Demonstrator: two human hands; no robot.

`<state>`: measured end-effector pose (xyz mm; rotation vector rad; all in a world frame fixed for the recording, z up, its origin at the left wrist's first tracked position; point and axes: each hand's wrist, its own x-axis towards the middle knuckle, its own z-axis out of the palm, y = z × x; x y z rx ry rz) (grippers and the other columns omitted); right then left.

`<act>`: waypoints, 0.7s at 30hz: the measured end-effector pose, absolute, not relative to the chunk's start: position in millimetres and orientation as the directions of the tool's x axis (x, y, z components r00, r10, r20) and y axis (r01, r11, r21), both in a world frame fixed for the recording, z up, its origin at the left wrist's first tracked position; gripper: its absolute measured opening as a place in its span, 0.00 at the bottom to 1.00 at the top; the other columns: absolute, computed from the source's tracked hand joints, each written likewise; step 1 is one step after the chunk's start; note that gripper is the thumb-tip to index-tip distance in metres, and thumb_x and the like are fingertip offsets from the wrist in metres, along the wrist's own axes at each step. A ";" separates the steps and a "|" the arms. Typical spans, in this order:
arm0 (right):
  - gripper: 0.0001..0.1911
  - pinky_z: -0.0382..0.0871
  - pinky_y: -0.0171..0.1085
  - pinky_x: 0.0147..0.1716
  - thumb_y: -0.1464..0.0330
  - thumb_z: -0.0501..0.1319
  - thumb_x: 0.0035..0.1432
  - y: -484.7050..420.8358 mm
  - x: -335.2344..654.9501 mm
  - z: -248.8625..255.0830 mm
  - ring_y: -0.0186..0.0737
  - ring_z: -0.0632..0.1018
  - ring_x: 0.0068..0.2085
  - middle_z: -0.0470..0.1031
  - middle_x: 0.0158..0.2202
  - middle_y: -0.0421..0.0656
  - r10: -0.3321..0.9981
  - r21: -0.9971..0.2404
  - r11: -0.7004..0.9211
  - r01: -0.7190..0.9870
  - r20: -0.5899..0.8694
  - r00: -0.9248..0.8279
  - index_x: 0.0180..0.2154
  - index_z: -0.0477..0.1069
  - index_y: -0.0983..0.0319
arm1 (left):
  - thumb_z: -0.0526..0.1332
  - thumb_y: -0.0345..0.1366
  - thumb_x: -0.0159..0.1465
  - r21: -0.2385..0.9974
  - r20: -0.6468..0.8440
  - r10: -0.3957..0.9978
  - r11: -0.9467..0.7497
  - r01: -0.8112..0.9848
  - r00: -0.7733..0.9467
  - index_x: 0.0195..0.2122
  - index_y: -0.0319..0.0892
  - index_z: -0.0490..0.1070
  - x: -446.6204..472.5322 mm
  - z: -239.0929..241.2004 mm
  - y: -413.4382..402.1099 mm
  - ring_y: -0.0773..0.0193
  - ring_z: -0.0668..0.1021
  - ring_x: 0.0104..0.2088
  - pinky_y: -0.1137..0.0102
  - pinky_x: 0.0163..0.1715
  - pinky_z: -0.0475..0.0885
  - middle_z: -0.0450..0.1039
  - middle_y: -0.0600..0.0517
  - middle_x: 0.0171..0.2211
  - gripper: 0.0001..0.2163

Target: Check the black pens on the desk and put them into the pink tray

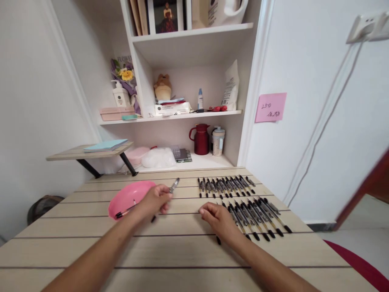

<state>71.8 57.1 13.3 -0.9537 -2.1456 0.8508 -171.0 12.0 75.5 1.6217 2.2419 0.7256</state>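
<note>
My left hand [156, 200] is closed around a pen [174, 185], beside the right edge of a pink bowl [133, 190]. The pen's greyish end sticks up past the fingers, and a black end shows below them. In the bowl lie a few slim pens or refills [126, 211], partly behind my left wrist. My right hand [218, 219] has its fingertips pressed together over the table; what they hold, if anything, is too small to make out. It partly covers the left end of the front row of black-capped pens [258, 217]. Behind is a second row of pens [225, 186].
The slatted wooden table [170, 251] reaches back to white shelves [194, 115]. On them stand a red jug [201, 140], a tumbler [218, 142] and a plastic bag [158, 158]. A small raised stand [69, 153] carries a blue pad [106, 145] at left.
</note>
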 end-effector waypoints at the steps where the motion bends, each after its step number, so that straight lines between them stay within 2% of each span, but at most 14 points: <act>1: 0.14 0.59 0.32 0.29 0.61 0.51 0.54 57.6 69.7 15.7 0.34 0.69 0.29 0.69 0.24 0.40 0.804 -0.841 0.467 0.271 0.278 -0.525 0.26 0.67 0.63 | 0.51 0.44 0.56 0.633 0.038 0.959 0.194 0.749 -0.280 0.33 0.42 0.64 -149.5 69.6 9.7 0.70 0.71 0.18 0.76 0.19 0.64 0.68 0.57 0.18 0.11; 2: 0.14 0.60 0.31 0.29 0.60 0.51 0.53 57.8 67.6 17.7 0.34 0.69 0.29 0.69 0.25 0.40 0.810 -0.906 0.398 0.145 0.273 -0.519 0.28 0.67 0.63 | 0.53 0.44 0.55 0.829 -0.013 0.979 0.124 0.545 -0.203 0.33 0.42 0.63 -127.7 61.9 7.4 0.71 0.69 0.16 0.76 0.18 0.63 0.66 0.58 0.16 0.11; 3: 0.14 0.60 0.31 0.29 0.59 0.53 0.52 57.5 65.7 18.8 0.34 0.69 0.29 0.69 0.26 0.40 0.815 -0.944 0.329 0.025 0.271 -0.512 0.30 0.67 0.64 | 0.56 0.44 0.53 0.934 -0.061 0.991 0.098 0.344 -0.118 0.31 0.42 0.62 -106.8 52.7 5.2 0.72 0.67 0.14 0.76 0.17 0.63 0.64 0.59 0.14 0.11; 4: 0.15 0.61 0.31 0.28 0.58 0.55 0.50 56.9 64.1 18.9 0.33 0.69 0.28 0.69 0.26 0.39 0.825 -0.961 0.269 -0.072 0.268 -0.498 0.31 0.66 0.64 | 0.59 0.43 0.51 0.976 -0.091 0.994 0.101 0.195 -0.059 0.30 0.42 0.62 -87.7 42.8 3.4 0.72 0.66 0.13 0.77 0.15 0.62 0.63 0.60 0.13 0.11; 6: 0.16 0.60 0.31 0.26 0.57 0.58 0.47 55.6 62.4 15.4 0.31 0.67 0.25 0.67 0.23 0.37 0.863 -0.967 0.183 -0.179 0.245 -0.442 0.31 0.65 0.63 | 0.61 0.44 0.48 0.992 -0.120 0.992 0.120 0.022 -0.031 0.26 0.41 0.62 -57.6 23.6 1.7 0.73 0.64 0.11 0.78 0.12 0.59 0.63 0.59 0.12 0.12; 9: 0.16 0.57 0.29 0.21 0.57 0.60 0.45 55.0 62.1 4.3 0.28 0.62 0.20 0.61 0.18 0.34 0.925 -0.972 0.124 -0.200 0.186 -0.331 0.26 0.62 0.63 | 0.61 0.45 0.49 0.986 -0.161 0.984 0.156 -0.062 -0.083 0.21 0.41 0.61 -35.5 4.2 2.9 0.74 0.62 0.09 0.79 0.10 0.55 0.63 0.58 0.10 0.13; 12: 0.18 0.55 0.29 0.18 0.54 0.59 0.45 56.7 61.6 -5.9 0.27 0.61 0.18 0.59 0.16 0.33 0.943 -0.980 0.068 -0.186 0.124 -0.308 0.23 0.59 0.62 | 0.60 0.44 0.50 0.977 -0.197 0.978 0.190 -0.094 -0.071 0.20 0.40 0.62 -34.1 -0.8 3.7 0.76 0.60 0.09 0.80 0.09 0.51 0.62 0.58 0.10 0.13; 17: 0.19 0.53 0.28 0.16 0.53 0.57 0.47 60.5 60.3 -8.1 0.26 0.60 0.15 0.59 0.15 0.33 0.932 -0.971 -0.033 -0.235 0.055 -0.358 0.23 0.58 0.62 | 0.58 0.41 0.54 0.973 -0.170 0.985 0.174 -0.149 0.037 0.23 0.38 0.66 -42.8 1.5 0.2 0.78 0.58 0.10 0.81 0.09 0.48 0.62 0.57 0.13 0.11; 21: 0.19 0.51 0.28 0.16 0.55 0.58 0.48 63.7 62.5 -2.9 0.25 0.60 0.15 0.59 0.14 0.33 0.920 -0.944 -0.072 -0.321 0.061 -0.387 0.21 0.59 0.63 | 0.56 0.41 0.56 0.957 -0.107 0.986 0.138 -0.254 0.132 0.31 0.37 0.68 -45.3 -0.5 -0.3 0.79 0.57 0.10 0.81 0.08 0.48 0.67 0.54 0.20 0.11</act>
